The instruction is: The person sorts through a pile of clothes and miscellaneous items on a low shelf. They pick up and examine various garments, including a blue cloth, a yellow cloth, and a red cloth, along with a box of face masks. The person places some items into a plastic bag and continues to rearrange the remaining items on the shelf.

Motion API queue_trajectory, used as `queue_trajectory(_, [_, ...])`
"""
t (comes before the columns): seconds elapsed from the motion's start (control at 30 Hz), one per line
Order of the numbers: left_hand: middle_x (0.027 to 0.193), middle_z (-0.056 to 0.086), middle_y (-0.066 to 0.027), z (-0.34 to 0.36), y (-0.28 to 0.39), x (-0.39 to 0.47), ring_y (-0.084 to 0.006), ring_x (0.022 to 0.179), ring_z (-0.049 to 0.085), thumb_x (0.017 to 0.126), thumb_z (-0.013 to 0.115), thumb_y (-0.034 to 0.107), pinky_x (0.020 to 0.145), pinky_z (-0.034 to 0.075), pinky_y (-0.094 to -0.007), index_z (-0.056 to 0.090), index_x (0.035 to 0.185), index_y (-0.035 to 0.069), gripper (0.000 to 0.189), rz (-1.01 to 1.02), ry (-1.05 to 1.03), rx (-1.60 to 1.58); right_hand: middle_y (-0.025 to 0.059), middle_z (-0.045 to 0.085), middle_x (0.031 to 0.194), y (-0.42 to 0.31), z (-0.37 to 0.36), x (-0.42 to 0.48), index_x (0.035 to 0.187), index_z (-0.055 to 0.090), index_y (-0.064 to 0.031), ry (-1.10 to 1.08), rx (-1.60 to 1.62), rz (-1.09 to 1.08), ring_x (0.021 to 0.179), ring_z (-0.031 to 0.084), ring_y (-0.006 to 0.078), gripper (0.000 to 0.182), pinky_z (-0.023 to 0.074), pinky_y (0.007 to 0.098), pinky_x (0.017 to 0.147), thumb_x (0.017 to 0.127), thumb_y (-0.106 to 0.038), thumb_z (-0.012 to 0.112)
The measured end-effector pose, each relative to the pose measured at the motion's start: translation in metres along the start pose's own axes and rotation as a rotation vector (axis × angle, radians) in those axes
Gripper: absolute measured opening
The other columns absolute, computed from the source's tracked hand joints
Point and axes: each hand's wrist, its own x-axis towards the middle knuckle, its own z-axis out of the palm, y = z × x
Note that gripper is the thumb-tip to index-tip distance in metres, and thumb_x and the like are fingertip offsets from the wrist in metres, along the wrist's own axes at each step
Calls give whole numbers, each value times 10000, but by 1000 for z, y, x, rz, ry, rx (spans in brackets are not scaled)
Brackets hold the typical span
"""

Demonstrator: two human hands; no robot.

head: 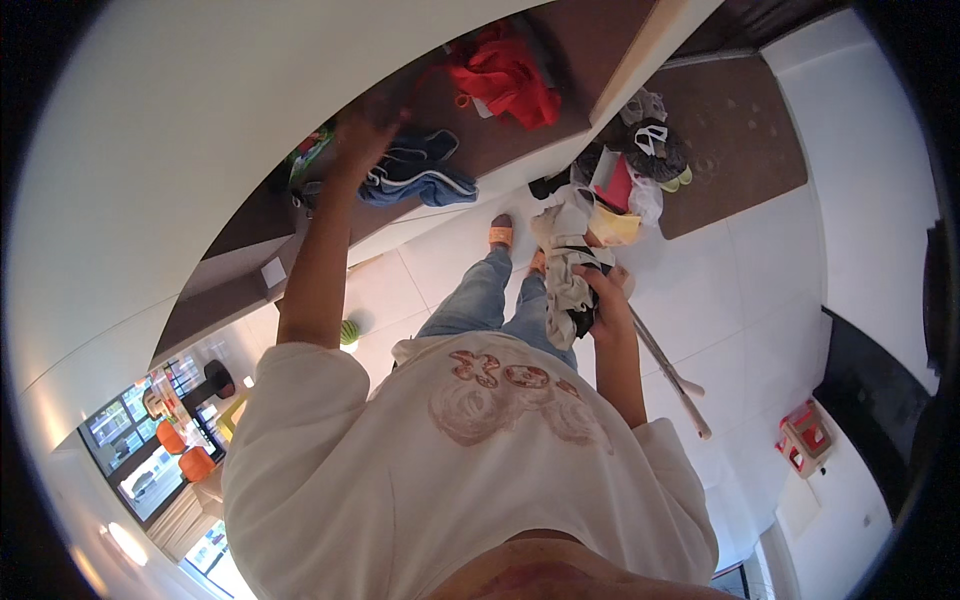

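My right hand grips a bundle of beige and black cloth in front of my body. My left hand reaches over a dark brown shelf; its fingers are dim and blurred, and whether they hold anything cannot be made out. Just beside that hand lies a folded blue and navy cloth item with white piping. A crumpled red cloth rests farther along the shelf. A green, shiny package is partly hidden behind my left wrist.
On the floor past the bundle stand plastic bags, a black bag and a red box, near a brown mat. Wooden-looking poles extend below my right hand. A stool stands at the right; a pale cabinet surface overhangs the shelf.
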Motion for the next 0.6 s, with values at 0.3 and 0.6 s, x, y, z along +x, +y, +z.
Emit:
queue_trajectory(0.3, [1269, 529, -92, 20, 61, -107, -356, 1116, 523, 816, 709, 310, 892, 449, -607, 560, 1346, 340, 552, 20, 96, 359, 134, 592, 1259, -6, 15, 0, 1467, 385, -54, 49, -81, 22, 1081, 622, 237, 714, 521, 351, 899, 811, -24, 665])
queue_trajectory(0.6, [1061, 587, -137, 49, 45, -83, -366, 930, 608, 796, 691, 236, 632, 577, -467, 648, 1235, 232, 442, -154, 435, 352, 145, 570, 1297, -4, 21, 0, 1487, 362, -57, -35, -90, 89, 1119, 614, 258, 747, 522, 373, 921, 802, 13, 651])
